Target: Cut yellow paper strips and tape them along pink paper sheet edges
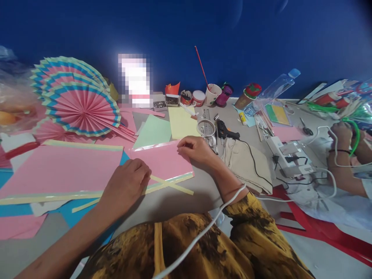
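A pink paper sheet lies on the table, with glossy tape along its far edge and a pale yellow-green border along its near edge. My right hand is closed at the sheet's far right corner, thumb and fingertips together on the taped edge. Over the sheet's left end, my left hand has its fingers curled together. A narrow yellow paper strip runs out from its fingertips across the near border; the exact grip is hidden. Left of that hand lies a larger pink sheet with yellow-green borders.
Pleated paper fans stand at the back left. Behind the sheet are green paper, a tape roll and a glue gun. A white cable crosses my right forearm. Right: a power strip and another person's hands.
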`<state>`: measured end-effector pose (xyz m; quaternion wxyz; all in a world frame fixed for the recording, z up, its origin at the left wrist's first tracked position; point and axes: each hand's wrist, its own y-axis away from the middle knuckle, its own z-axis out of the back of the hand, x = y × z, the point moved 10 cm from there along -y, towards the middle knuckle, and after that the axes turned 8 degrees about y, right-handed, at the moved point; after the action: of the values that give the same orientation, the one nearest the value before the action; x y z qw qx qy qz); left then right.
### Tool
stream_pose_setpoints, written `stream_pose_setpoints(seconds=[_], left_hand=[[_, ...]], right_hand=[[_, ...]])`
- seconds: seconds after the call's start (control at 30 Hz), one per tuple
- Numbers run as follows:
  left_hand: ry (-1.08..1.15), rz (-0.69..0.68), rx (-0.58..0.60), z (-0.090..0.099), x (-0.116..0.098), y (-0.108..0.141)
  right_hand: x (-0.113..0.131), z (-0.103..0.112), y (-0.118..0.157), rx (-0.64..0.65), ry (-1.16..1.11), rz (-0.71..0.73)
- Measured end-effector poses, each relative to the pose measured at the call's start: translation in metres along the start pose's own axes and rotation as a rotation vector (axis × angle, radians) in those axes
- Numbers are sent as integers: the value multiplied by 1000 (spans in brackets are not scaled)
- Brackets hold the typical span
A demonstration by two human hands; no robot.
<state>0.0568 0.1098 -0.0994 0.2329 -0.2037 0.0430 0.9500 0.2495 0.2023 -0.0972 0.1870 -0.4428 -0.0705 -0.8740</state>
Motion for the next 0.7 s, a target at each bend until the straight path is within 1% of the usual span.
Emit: stream_pose_setpoints(seconds=[0.07,0.1,0.17,0.27,0.37,0.43,0.5,0.57,0.7], left_hand=[[-22,-14,-3,0,-1,0],[-28,-20,2,-1,-2,1],[-22,-29,19,-4,-2,2],[20,-36,39,-7,1,2],[49,-64,55,-6,1,-1],[43,-89,62,-5,-1,-4],[31,-97,57,-3,-4,-5],[39,-94,52,-2,-5,-5],[158,-102,56,-2,-4,-1]], right_hand=[[-7,12,0,-78,-53,-60],[-9,15,0,-85,-70,-74],[-8,15,1,-55,-91,-75],[-3,5,3,24,-118,-50],[3,-13,6,137,-111,-12],[6,-25,8,225,-53,17],[8,-32,10,281,41,49],[10,-34,10,298,111,73],[8,-33,9,300,124,59]])
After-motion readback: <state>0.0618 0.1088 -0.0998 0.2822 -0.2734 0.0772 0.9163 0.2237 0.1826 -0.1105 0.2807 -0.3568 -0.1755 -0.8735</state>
